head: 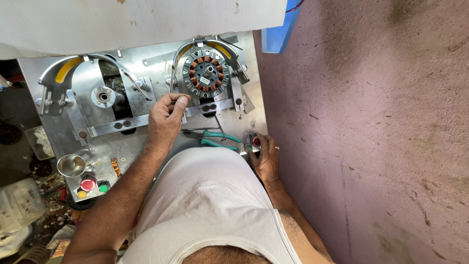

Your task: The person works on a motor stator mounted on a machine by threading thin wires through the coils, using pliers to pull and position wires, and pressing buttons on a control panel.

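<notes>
The left hand point(166, 119) is curled into a loose fist on the steel plate of the worktop point(97, 151), thumb pressed against the bent forefinger as in a pinch; whatever it may grasp is too small to make out, so I cannot tell whether the grip holds anything. The stator point(206, 72) sits just beyond and to the right of that hand, apart from it: a round dark disc ringed with copper-wound poles and a bright metal hub at its centre, seated under a curved metal guard with a yellow strip point(219, 48). The right hand point(266, 155) lies well to the right of the stator and nearer the person, fingers bent down over a small control box at the plate's edge, a fingertip touching by the red button point(256, 141); it closes on nothing that can be seen. Between the two hands, nearer the person than the stator, lie pliers point(217, 139) with green plastic handles, flat on the plate. Left of the stator stands a second, bare spindle point(103, 97) under a matching guard. Further left and towards the person are a shiny metal funnel point(72, 165) and red, green and yellow buttons point(91, 186). The plate is dull, scratched and dusty.
</notes>
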